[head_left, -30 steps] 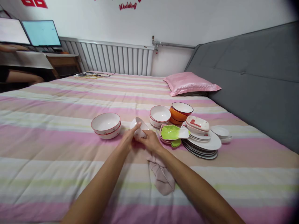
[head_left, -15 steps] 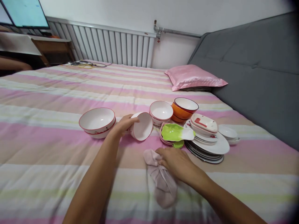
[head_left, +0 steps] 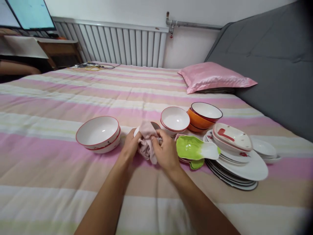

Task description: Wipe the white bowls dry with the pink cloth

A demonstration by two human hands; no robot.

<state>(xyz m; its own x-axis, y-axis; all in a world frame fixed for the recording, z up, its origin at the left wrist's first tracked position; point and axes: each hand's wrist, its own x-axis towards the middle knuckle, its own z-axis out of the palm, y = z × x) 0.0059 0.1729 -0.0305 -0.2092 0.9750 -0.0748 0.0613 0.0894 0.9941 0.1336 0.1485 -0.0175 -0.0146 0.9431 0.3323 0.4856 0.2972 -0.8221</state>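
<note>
My left hand grips a small white bowl, most of which is hidden behind a pink cloth. Bunched over the bowl's rim and inside, the cloth is in the closed fingers of my right hand. To the left stand nested white bowls with red rims. Just beyond my right hand is another pair of red-rimmed bowls. A green leaf-shaped dish with a white end lies right of my right hand on similar dishes.
Orange bowls are stacked behind. On the right, several plates carry rectangular dishes, with small white dishes beside them. A pink pillow lies by the grey headboard. Cables rest at the bed's far edge. A person's leg shows far left.
My right hand has lifted the cloth off the bedspread and brought it to the bowl in my left hand. The view has shifted slightly.
</note>
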